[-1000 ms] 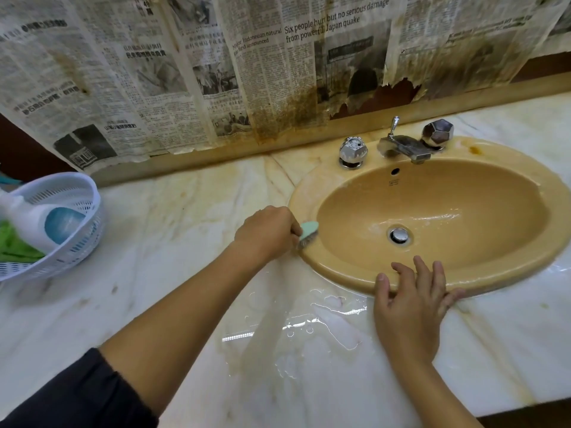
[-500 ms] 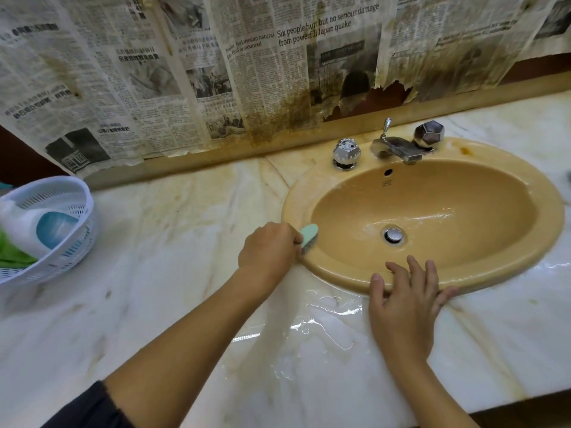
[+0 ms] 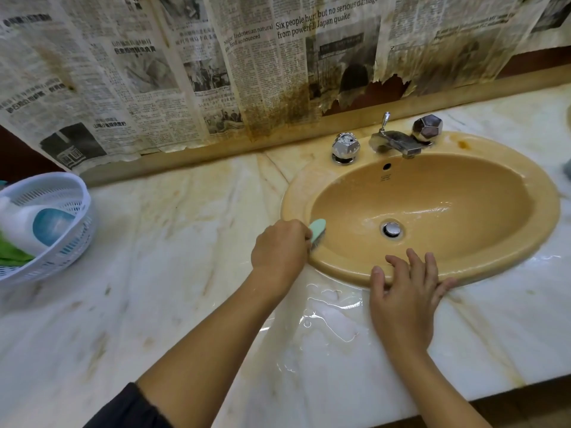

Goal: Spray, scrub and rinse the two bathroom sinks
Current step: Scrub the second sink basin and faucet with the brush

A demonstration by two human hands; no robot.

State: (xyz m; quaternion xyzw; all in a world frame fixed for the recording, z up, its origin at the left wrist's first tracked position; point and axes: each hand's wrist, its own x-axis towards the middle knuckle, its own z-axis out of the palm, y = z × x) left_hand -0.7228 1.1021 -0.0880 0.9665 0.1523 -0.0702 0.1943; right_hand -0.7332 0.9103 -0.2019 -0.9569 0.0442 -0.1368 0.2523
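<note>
Head view. Left hand [image 3: 279,251] curled tight round a green brush [image 3: 409,230]... no: brush [image 3: 317,229] mostly buried in the fist, only its pale green head showing, bristles hard to make out, seemingly pressed on the sink [image 3: 525,242] rim at its left edge. Right hand [image 3: 404,291] flat and spread, fingers straight over the near rim, gripping nothing. Dark sleeve [image 3: 129,409] cut off at the bottom edge.

Basket [image 3: 71,193] at far left cropped by the frame; inside, a white bottle [image 3: 27,230] with a blue label and something green [image 3: 12,256], perhaps a cloth, half hidden. A sliver at the far right edge, too little to identify.

Sink tan, oval, wet, with drain [image 3: 391,229] at the bottom, tap [image 3: 394,143] and two faceted knobs behind. Counter [image 3: 170,257] pale marble, stained yellow-brown, with a puddle [image 3: 330,307] between the forearms. Stained, torn newspaper [image 3: 185,72] hung along the wall above a tan ledge.
</note>
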